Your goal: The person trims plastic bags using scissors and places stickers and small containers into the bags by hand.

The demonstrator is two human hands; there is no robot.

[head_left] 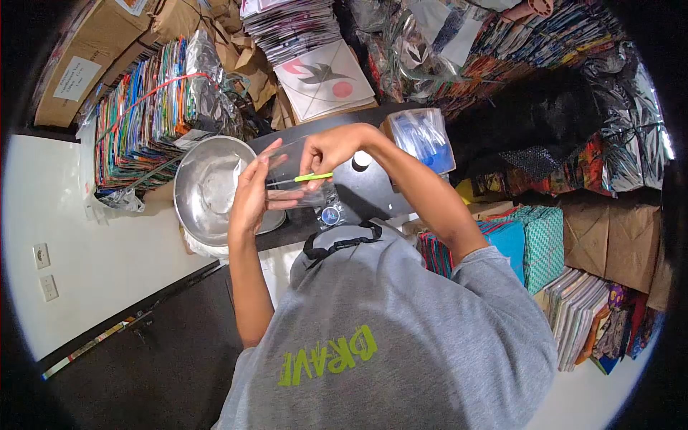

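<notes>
My left hand (pixel 251 188) is raised over the near left part of the dark table, its fingers spread around a clear plastic sheet or bag (pixel 292 147). In my right hand (pixel 326 152), curled fingers grip a slim tool with a yellow-green handle (pixel 313 176). A thin pale shaft runs from that handle toward my left palm, against the plastic; its exact kind cannot be made out. Below the hands lies a small clear packet with a round blue label (pixel 330 215). A white round cap or container (pixel 361 160) stands just right of my right hand.
A metal basin (pixel 188 188) sits left of my left hand. A clear plastic box (pixel 423 140) with blue contents is beyond my right forearm. Tied stacks of colourful sheets (pixel 147 107), printed white sheets (pixel 326 79) and a cardboard box (pixel 86 64) crowd the back.
</notes>
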